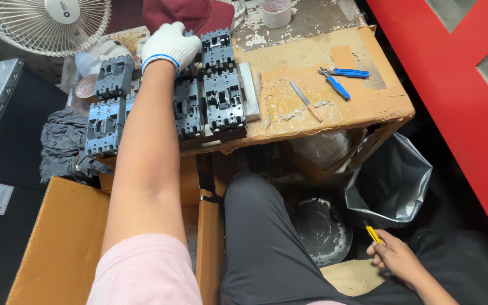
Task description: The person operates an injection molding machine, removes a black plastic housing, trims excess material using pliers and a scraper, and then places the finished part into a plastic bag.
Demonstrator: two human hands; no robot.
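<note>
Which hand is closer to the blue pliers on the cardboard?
Left. The gloved left hand rests on the grey breakers, level with the blue pliers. The bare right hand is far below, holding a yellow tool.

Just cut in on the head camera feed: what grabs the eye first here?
The left hand, in a white work glove, reaches onto a cluster of grey circuit breakers on the taped cardboard bench top. The bare right hand grips a small yellow tool low by the knee. Blue-handled pliers lie farther right on the bench.
</note>
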